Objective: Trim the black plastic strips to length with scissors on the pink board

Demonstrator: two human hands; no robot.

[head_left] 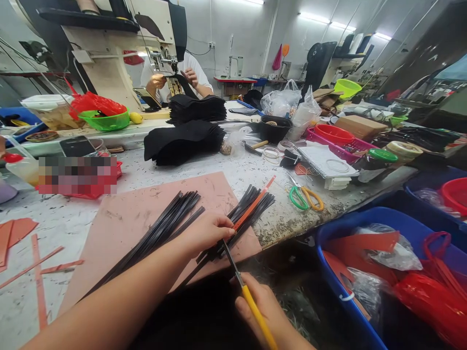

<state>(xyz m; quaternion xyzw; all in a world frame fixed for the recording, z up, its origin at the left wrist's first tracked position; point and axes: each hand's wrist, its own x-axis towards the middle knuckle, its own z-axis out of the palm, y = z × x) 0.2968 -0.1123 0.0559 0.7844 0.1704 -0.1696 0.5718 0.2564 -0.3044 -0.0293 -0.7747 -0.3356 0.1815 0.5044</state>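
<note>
Strips [251, 209] pinched in our left hand [207, 233], right hand [262, 306] gripping the cutter [244, 289] just below: blade could slip into fingers [222, 232].

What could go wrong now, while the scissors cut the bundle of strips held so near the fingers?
1. The left hand pinches the bundle of black strips right beside the blades of the yellow-handled scissors held by the right hand; a slip might nick a fingertip.
2. The bundle fans out beyond the grip, so some strips may be cut unevenly.
3. The cut is made at the table edge; offcuts may fall to the floor.
</note>
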